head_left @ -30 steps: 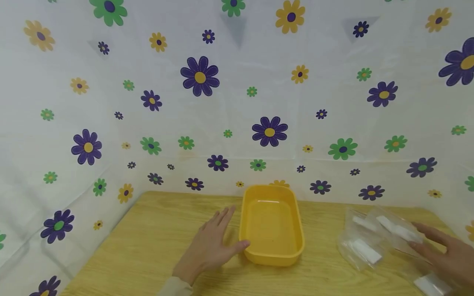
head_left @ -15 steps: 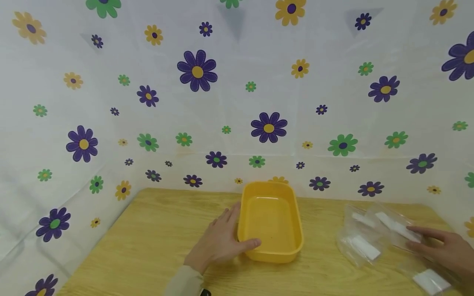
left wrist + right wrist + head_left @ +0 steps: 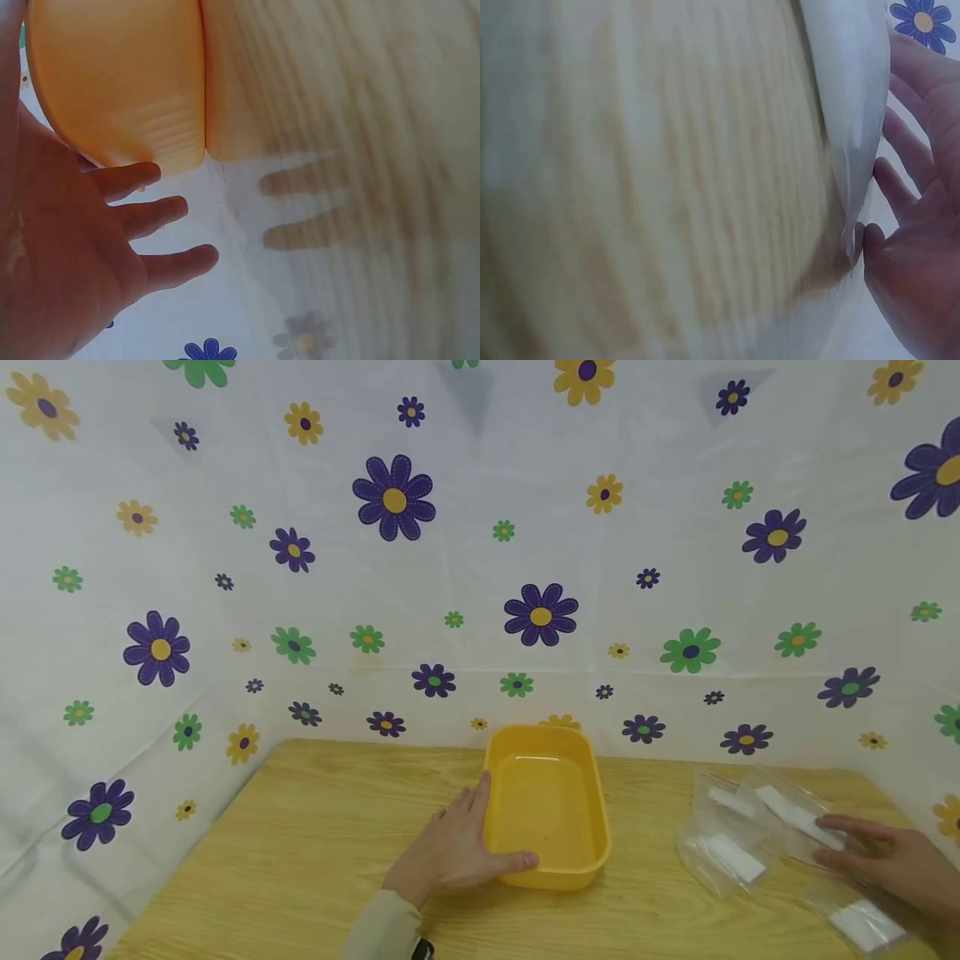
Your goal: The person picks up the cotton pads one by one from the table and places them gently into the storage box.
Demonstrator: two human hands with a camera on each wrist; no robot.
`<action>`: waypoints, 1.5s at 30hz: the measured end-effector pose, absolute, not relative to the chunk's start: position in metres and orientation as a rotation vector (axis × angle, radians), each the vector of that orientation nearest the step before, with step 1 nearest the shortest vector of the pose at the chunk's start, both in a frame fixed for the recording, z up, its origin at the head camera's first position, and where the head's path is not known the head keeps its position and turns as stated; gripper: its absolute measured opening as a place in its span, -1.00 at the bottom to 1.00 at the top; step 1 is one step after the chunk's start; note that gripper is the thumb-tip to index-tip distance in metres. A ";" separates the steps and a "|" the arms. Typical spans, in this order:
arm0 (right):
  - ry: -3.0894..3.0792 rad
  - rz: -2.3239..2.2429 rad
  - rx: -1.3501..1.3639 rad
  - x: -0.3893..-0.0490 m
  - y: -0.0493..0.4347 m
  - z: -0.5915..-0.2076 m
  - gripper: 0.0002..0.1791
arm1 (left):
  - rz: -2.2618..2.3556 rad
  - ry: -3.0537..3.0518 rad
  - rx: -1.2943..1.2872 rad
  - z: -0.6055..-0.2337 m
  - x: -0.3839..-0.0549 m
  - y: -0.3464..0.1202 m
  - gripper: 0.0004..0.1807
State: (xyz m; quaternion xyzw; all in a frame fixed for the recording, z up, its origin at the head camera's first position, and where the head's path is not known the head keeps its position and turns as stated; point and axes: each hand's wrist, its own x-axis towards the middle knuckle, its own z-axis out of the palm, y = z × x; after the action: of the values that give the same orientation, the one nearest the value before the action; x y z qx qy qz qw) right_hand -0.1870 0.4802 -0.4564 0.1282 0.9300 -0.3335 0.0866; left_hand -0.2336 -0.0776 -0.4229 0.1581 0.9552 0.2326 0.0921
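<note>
A rectangular yellow plastic tub [image 3: 551,881] stands on the wooden table. My left hand [image 3: 457,847] is at its left side, fingers straight along the outer wall and thumb reaching over the near left corner of the rim. In the left wrist view the fingers are spread beside the tub wall [image 3: 112,82]. On the right, my right hand [image 3: 892,868] touches the edge of a clear plastic bag [image 3: 795,814] with a white strip inside. The right wrist view shows the fingertips [image 3: 885,172] against the whitish bag [image 3: 851,105], with nothing gripped firmly.
More clear bags with white pieces lie close by: one bag [image 3: 735,860] partly under the others, and another bag [image 3: 866,922] nearer the front. The wood-grain table [image 3: 315,860] runs up to a flower-print sheet [image 3: 450,568] hung at the back and sides.
My left hand has moved right, up against the tub, and its thumb now overlaps the near rim. The right hand stays at the bag's edge. The head view has shifted slightly.
</note>
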 end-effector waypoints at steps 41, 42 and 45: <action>3.356 -0.896 -0.011 -0.191 0.434 -0.423 -0.79 | 0.864 2.713 0.523 -0.424 -0.232 -0.077 0.52; 3.365 -0.922 -0.054 -0.191 0.430 -0.421 -0.82 | 0.861 2.713 0.531 -0.424 -0.231 -0.077 0.52; 3.380 -1.037 -0.185 -0.192 0.414 -0.415 -0.90 | 0.851 2.717 0.539 -0.422 -0.231 -0.076 0.50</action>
State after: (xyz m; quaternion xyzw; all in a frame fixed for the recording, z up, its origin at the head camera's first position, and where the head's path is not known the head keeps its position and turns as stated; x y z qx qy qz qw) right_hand -0.1918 0.4136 -0.4148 -0.0512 0.9358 -0.2870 -0.1981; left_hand -0.2307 -0.0764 -0.4219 0.1847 0.9306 0.2915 0.1217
